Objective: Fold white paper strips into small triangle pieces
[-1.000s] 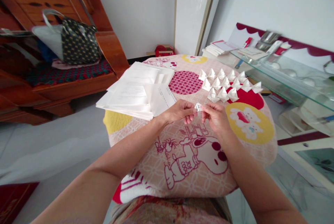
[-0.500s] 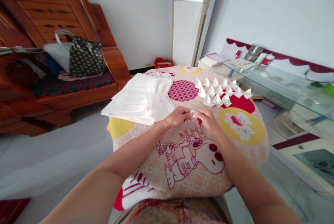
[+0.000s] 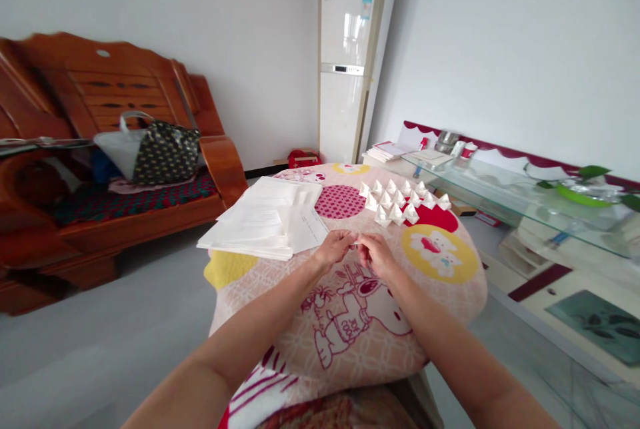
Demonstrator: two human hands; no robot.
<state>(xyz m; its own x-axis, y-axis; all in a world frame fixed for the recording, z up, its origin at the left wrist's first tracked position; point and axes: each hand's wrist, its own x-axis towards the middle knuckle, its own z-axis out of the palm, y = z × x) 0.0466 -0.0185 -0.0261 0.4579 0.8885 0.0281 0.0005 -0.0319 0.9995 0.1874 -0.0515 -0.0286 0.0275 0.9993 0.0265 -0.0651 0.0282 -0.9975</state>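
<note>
My left hand (image 3: 337, 247) and my right hand (image 3: 374, 252) meet over the middle of the cloth-covered table (image 3: 350, 362). Their fingers are closed on a small piece of white paper (image 3: 355, 243), mostly hidden between the fingertips. Beyond my right hand, several folded white paper shapes (image 3: 397, 214) with pointed tops stand in rows. To the left of my hands lies a stack of white paper sheets (image 3: 255, 219), some with printed text.
A wooden bench (image 3: 115, 109) with a dotted bag (image 3: 167, 152) stands at the left. At the right is a glass-topped cabinet (image 3: 500, 182) bearing cups, papers and a green dish (image 3: 587, 194). A tall white appliance (image 3: 343, 109) stands behind the table.
The view has tilted up, so the table and the other things sit lower in the picture. Both hands stay together on the paper, whose visible part is now smaller.
</note>
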